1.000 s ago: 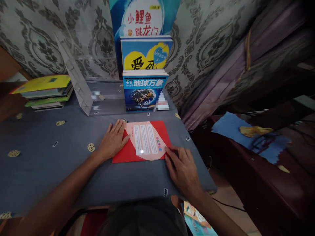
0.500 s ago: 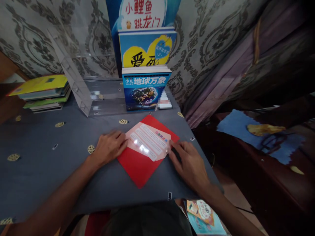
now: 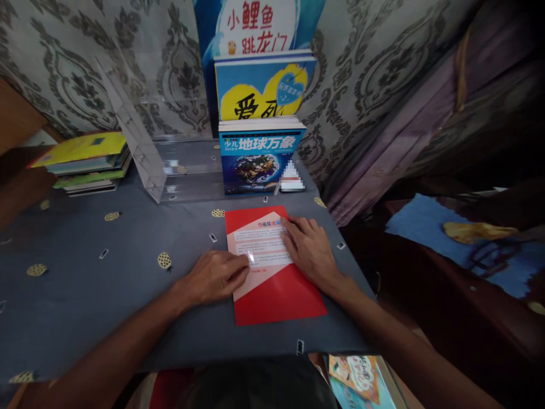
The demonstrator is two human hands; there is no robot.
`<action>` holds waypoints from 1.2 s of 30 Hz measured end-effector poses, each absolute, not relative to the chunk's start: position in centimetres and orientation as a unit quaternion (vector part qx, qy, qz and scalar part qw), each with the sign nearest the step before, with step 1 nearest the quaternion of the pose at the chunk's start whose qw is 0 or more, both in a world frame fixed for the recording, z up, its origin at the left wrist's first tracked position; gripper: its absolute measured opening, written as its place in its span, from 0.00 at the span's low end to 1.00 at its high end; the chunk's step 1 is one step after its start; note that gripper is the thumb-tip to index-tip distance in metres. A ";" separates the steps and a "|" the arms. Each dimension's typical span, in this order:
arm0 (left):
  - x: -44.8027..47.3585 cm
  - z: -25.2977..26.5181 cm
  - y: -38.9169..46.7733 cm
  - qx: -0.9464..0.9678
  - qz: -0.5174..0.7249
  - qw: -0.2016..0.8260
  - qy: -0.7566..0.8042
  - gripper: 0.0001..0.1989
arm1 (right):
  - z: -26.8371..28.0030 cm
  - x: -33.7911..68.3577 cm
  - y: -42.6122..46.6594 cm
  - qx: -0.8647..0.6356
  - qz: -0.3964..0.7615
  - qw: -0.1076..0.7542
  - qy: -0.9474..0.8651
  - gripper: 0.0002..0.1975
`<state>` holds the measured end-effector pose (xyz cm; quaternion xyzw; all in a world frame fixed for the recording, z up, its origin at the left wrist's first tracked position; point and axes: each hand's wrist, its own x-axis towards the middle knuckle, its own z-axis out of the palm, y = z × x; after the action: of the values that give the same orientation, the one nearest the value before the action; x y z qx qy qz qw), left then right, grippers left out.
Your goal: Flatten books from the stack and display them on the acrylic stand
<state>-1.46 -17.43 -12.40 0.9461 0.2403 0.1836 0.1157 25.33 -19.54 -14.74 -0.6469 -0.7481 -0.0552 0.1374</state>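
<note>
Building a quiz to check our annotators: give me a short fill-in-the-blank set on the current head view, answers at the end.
1. The left hand overlaps the ____ edge of the red-and-pink booklet; the right hand overlaps the opposite one.
2. Just behind the globe-cover book, another book has black characters on a ____ patch.
3. The cloth at the far right is ____.
4. The clear stand is to the ____ of the book stack.

Missing words: left; yellow; blue; right.

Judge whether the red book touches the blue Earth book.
Apart: the head view shows a strip of grey tablecloth between the red book and the blue Earth book.
</note>
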 end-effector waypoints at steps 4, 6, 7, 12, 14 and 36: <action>-1.2 -12.3 -16.3 0.926 0.208 0.053 0.309 0.13 | -13.8 24.2 -19.5 -0.630 -0.052 0.139 -0.762 0.23; -0.6 -12.1 -15.4 0.911 0.201 0.017 0.359 0.12 | -13.4 22.7 -19.1 -0.588 -0.026 0.146 -0.795 0.23; -0.4 -12.0 -14.9 0.906 0.193 0.008 0.376 0.12 | -13.3 21.8 -18.9 -0.565 -0.007 0.148 -0.812 0.24; 0.6 -13.1 -13.2 0.905 0.153 0.007 0.396 0.17 | -13.8 18.4 -17.3 -0.509 0.048 0.120 -0.851 0.27; 0.5 -13.5 -13.0 0.906 0.141 0.011 0.398 0.18 | -14.1 18.5 -16.9 -0.512 0.046 0.110 -0.851 0.27; 0.6 -13.3 -13.3 0.904 0.101 0.026 0.415 0.22 | -15.3 24.0 -19.4 -0.613 0.012 0.113 -0.782 0.31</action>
<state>0.59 -13.32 -13.26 0.9040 0.4147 0.1009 0.0257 23.96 -19.42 -15.30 -0.6134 -0.7815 0.0122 0.1133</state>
